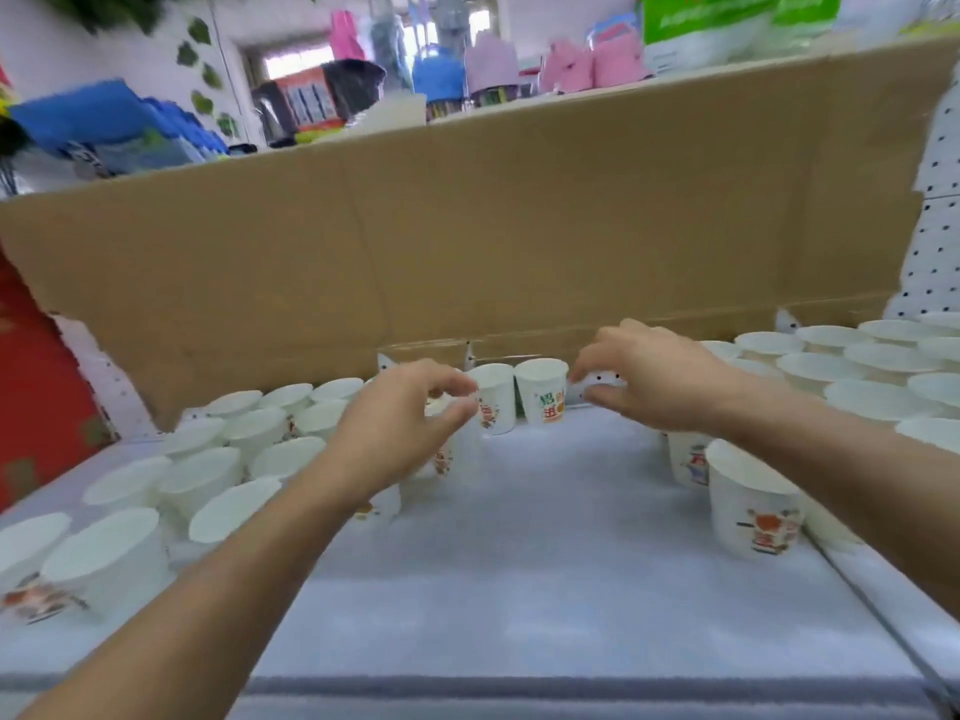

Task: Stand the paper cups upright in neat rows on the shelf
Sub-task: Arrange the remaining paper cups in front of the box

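Observation:
White paper cups with coloured print stand upright on the white shelf [545,553]. Several fill the left side [197,475] and several more fill the right side [831,366]. Two cups stand alone at the back middle: one [496,400] and another [543,389] beside it. My left hand [400,428] hovers just left of those two, fingers curled and apart, holding nothing. My right hand [644,376] hovers just right of them, fingers spread and empty. A nearer cup [753,506] stands under my right forearm.
A brown cardboard sheet [467,241] stands as a wall behind the shelf. White pegboard [935,241] shows at the right, a red panel [36,381] at the left. Shop goods sit above the cardboard. The shelf's front edge [571,688] runs along the bottom.

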{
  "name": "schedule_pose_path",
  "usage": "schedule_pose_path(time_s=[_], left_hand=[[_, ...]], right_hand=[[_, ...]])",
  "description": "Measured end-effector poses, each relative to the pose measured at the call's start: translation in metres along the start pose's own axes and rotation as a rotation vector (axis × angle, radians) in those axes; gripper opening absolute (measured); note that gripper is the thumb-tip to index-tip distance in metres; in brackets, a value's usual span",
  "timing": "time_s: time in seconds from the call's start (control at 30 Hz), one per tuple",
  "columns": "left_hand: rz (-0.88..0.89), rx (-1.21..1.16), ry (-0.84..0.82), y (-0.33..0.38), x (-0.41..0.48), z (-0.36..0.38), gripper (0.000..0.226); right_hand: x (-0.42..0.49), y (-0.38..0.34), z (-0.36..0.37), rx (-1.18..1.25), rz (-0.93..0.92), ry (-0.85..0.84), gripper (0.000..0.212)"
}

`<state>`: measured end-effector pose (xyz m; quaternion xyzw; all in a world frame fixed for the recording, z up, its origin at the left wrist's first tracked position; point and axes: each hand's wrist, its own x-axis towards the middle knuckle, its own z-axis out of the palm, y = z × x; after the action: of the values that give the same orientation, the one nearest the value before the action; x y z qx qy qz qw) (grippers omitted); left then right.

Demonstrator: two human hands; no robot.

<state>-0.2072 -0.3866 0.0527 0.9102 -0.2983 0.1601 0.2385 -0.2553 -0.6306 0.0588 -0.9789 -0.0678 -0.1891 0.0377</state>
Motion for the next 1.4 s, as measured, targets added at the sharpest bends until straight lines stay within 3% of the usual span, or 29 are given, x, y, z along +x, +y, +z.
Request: schedule_pose_path(time_s=[0.23, 0.33, 0.37, 0.43, 0.53, 0.77, 0.9, 1.0, 1.1, 1.2, 1.3, 1.4], left_hand=[[0.010, 0.119, -0.187, -0.028, 0.102, 0.024, 0.017], [0.010, 0.278, -0.285, -0.035, 0.123, 0.045, 0.015], [0.028, 0.315, -0.285, -0.037, 0.126, 0.050, 0.014], [0.067, 0.315, -0.270, -0.039, 0.129, 0.056, 0.015], [0.128, 0.237, -0.273, -0.036, 0.134, 0.064, 0.017], [0.212, 0.211, -0.242, -0.013, 0.143, 0.082, 0.016], [0.219, 0.221, -0.235, -0.006, 0.145, 0.085, 0.016], [0.219, 0.181, -0.283, -0.007, 0.146, 0.081, 0.021], [0.193, 0.045, -0.287, -0.011, 0.142, 0.058, 0.031], [0.112, -0.037, -0.266, -0.029, 0.122, 0.016, 0.024], [0.056, 0.052, -0.328, -0.057, 0.091, -0.017, 0.016], [-0.024, 0.262, -0.356, -0.077, 0.070, -0.028, 0.015]], right_hand=[[0.085, 0.002, 0.038, -0.216, 0.133, -0.206, 0.034], [0.101, 0.006, 0.051, -0.265, 0.066, -0.216, 0.014], [0.103, 0.009, 0.053, -0.281, 0.044, -0.209, 0.010], [0.105, 0.016, 0.057, -0.298, 0.016, -0.206, 0.029], [0.102, 0.029, 0.049, -0.326, -0.023, -0.242, 0.039], [0.095, 0.057, 0.044, -0.323, -0.008, -0.275, 0.041], [0.096, 0.059, 0.047, -0.287, -0.009, -0.272, 0.035], [0.094, 0.058, 0.042, -0.240, -0.011, -0.274, 0.003], [0.091, 0.053, 0.032, -0.212, 0.006, -0.249, 0.029], [0.087, 0.028, 0.022, -0.025, -0.027, -0.184, 0.024], [0.083, -0.013, 0.023, 0.223, -0.149, -0.205, 0.017], [0.085, -0.052, 0.036, 0.247, -0.261, -0.255, 0.026]])
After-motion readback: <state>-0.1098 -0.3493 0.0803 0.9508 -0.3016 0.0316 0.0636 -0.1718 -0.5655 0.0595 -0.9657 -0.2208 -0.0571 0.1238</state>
